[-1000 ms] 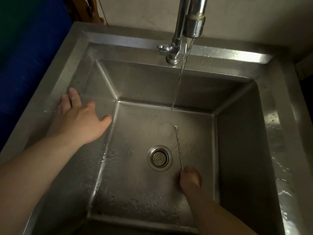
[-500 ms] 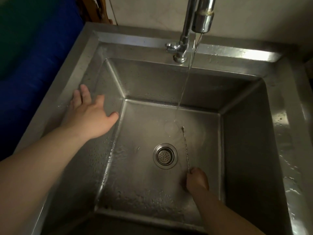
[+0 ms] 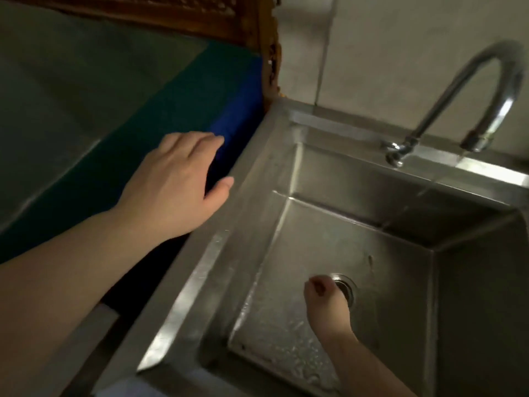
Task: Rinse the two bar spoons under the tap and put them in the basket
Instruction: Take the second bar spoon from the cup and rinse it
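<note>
Head view, landmark: the steel sink [image 3: 257, 179]
Left hand [image 3: 174, 184]: grip released, fingers spread flat, hovering past the sink's left rim over a blue surface [image 3: 229, 130]
Right hand [image 3: 326, 299]: down in the basin beside the drain [image 3: 345, 286], fist clenched; too blurry to tell if it's holding a spoon
Bar spoon [image 3: 370, 260]: only a faint streak behind the drain, can't really tell
Tap [image 3: 458, 90]: back rim, thin stream running

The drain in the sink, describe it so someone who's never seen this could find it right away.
Start at the steel sink with the curved tap at its back rim. On the basin floor, beside the closed right hand, sits the drain. It is the only round, ringed fitting on that flat wet bottom.
</note>
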Demonstrator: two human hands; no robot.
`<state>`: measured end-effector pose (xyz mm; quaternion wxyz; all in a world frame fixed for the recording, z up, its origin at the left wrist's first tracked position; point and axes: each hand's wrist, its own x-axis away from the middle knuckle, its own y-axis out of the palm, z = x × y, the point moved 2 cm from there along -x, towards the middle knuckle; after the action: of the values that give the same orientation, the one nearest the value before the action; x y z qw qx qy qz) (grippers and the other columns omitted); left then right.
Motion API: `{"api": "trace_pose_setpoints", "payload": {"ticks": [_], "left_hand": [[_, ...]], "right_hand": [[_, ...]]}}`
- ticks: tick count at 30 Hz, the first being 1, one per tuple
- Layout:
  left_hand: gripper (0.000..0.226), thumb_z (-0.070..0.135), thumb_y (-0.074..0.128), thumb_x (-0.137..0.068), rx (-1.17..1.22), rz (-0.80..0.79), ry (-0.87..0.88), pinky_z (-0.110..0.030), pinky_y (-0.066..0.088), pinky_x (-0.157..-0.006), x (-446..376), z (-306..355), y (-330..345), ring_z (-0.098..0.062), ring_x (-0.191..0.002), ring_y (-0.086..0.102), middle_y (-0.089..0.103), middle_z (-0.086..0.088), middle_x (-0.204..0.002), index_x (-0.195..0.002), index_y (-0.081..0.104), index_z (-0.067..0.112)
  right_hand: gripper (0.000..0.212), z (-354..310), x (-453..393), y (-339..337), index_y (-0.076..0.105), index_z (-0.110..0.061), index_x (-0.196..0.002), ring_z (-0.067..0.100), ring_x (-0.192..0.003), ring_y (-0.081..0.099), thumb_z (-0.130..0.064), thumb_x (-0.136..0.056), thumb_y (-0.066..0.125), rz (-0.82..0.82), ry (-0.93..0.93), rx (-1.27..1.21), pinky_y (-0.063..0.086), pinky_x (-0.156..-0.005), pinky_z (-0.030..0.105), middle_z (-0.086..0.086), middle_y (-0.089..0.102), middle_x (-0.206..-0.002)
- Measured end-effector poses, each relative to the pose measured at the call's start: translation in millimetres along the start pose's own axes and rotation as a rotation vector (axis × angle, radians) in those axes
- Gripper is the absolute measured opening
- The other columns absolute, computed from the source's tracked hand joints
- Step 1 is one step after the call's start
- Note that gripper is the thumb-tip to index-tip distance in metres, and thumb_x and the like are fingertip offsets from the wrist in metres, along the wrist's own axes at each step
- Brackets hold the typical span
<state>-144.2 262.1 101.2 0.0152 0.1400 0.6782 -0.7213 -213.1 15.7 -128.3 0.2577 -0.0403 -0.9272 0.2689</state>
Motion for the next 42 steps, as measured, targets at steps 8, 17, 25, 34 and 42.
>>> {"api": "trace_pose_setpoints", "payload": {"ticks": [8, 17, 25, 34, 42], "left_hand": [[0.040, 0.031, 0.052, -0.093, 0.023, 0.120, -0.244, -0.034, 0.036, -0.086, 120.6, -156.4, -103.6, -0.031, -0.099, 0.056, 0.064, -0.011, -0.115, -0.126, 0.055, 0.009], [0.033, 0.021, 0.059, -0.090, 0.236, -0.015, -0.586, -0.031, 0.043, -0.079, 270.1, -281.7, -66.2, -0.020, -0.091, 0.057, 0.064, -0.006, -0.108, -0.123, 0.060, 0.014], [0.068, 0.073, 0.060, -0.061, 0.368, -0.247, -0.467, -0.025, 0.046, -0.088, 305.8, -293.5, -22.0, -0.007, -0.103, 0.056, 0.062, 0.012, -0.113, -0.121, 0.059, 0.040], [0.061, 0.061, 0.064, -0.061, 0.518, -0.250, -0.518, -0.027, 0.045, -0.081, 303.0, -306.7, -2.5, 0.003, -0.094, 0.051, 0.053, 0.018, -0.106, -0.119, 0.060, 0.043], [0.055, 0.054, 0.073, -0.064, 0.544, -0.262, -0.517, -0.024, 0.043, -0.080, 301.8, -306.8, -1.7, 0.000, -0.092, 0.052, 0.055, 0.013, -0.102, -0.116, 0.064, 0.040]], "right_hand": [[0.018, -165.6, 117.6, 96.8, 0.064, -0.035, -0.087, -0.004, -0.065, 0.063, -0.018, -0.091, 0.064, -0.146, -0.477, -0.165, 0.049, -0.067, 0.025, -0.011, 0.069, -0.069], [0.020, -265.6, 193.2, 212.9, 0.062, -0.029, -0.108, 0.020, -0.084, 0.073, -0.020, -0.091, 0.063, -0.545, -0.501, -0.120, 0.057, -0.087, 0.049, 0.002, 0.074, -0.085], [0.014, -304.7, 204.5, 250.5, 0.067, -0.020, -0.096, 0.010, -0.073, 0.076, -0.030, -0.098, 0.056, -0.460, -0.420, -0.219, 0.061, -0.068, 0.025, 0.001, 0.074, -0.084], [0.019, -299.5, 206.7, 247.8, 0.069, -0.011, -0.096, 0.014, -0.074, 0.077, -0.020, -0.100, 0.052, -0.383, -0.394, -0.304, 0.063, -0.068, 0.025, 0.007, 0.076, -0.084], [0.020, -286.0, 204.5, 229.9, 0.070, -0.010, -0.092, 0.022, -0.078, 0.078, -0.013, -0.100, 0.052, -0.337, -0.243, -0.504, 0.062, -0.067, 0.025, 0.010, 0.078, -0.081]]}}
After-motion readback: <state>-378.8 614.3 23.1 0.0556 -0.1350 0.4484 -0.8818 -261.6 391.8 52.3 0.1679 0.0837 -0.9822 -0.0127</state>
